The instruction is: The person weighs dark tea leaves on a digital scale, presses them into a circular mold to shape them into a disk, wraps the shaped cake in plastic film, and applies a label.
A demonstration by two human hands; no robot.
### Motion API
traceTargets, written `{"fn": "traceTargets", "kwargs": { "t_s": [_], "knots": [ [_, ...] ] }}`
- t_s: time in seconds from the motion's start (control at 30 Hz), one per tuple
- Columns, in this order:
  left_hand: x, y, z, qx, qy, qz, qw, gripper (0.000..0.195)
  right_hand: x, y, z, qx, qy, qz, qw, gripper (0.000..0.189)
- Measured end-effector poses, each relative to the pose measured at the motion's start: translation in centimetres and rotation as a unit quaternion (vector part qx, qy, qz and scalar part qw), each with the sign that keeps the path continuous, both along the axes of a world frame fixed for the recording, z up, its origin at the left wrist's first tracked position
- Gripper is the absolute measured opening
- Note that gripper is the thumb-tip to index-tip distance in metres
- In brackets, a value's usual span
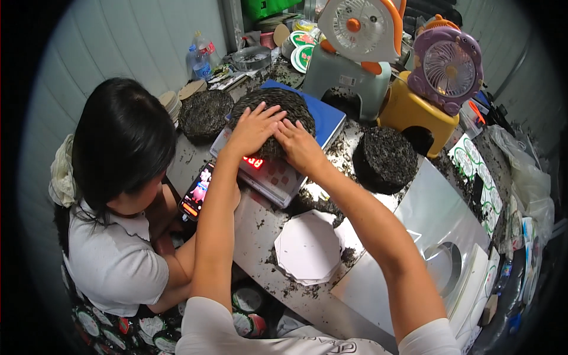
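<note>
A thick round stack of dark dried seaweed [284,100] rests on a digital scale with a blue top [328,120] and lit red digits. My left hand [257,131] lies flat over the stack's near left part, fingers spread. Against the near right part of the stack rests my right hand [301,146], its fingertips beside those of the left and its thumb hidden. Another dark seaweed disc [205,113] stands left of the scale, and a thick one [386,159] to its right. White many-sided paper sheets [308,248] lie piled in front of the scale.
A person [120,186] sits at the left near a lit phone [196,193]. Behind stand an orange-and-white fan [355,29] and a purple fan [448,66] on plastic stools. A clear sheet [435,208] and green-printed labels [477,173] lie right. Dark crumbs litter the table [262,235].
</note>
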State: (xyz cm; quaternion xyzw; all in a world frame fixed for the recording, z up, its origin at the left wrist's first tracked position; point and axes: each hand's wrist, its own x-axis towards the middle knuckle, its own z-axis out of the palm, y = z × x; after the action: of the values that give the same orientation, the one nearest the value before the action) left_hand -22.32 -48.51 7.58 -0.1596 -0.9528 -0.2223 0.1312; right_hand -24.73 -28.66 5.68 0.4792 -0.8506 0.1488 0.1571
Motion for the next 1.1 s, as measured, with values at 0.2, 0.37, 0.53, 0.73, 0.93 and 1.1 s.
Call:
{"fn": "traceTargets", "kwargs": {
  "t_s": [0.2,0.37,0.53,0.73,0.93,1.1],
  "knots": [
    [-2.0,1.4,-0.9,-0.003,-0.07,0.013,0.997,0.048,-5.0,2.7,2.6,-0.278,-0.206,-0.004,0.938,0.026],
    [-1.6,2.2,-1.8,-0.026,-0.014,0.019,0.999,0.048,-8.0,12.4,0.6,-0.737,-0.358,-0.168,0.548,0.028],
    [-1.5,0.8,-0.7,-0.027,-0.019,0.019,0.999,0.05,3.8,17.2,0.5,-0.345,0.012,-0.07,0.936,0.039],
    [10.6,7.0,5.0,0.153,0.272,0.096,0.945,0.038,9.7,19.4,1.5,0.029,-0.183,-0.007,0.983,0.09],
    [27.8,13.1,-3.7,0.113,0.033,-0.053,0.992,0.061,8.0,14.8,2.6,-0.063,-0.084,0.041,0.994,0.11],
    [28.8,15.2,-4.4,0.077,-0.029,-0.073,0.994,0.059,1.2,5.7,8.2,-0.013,-0.021,0.151,0.988,0.159]
  ]
}}
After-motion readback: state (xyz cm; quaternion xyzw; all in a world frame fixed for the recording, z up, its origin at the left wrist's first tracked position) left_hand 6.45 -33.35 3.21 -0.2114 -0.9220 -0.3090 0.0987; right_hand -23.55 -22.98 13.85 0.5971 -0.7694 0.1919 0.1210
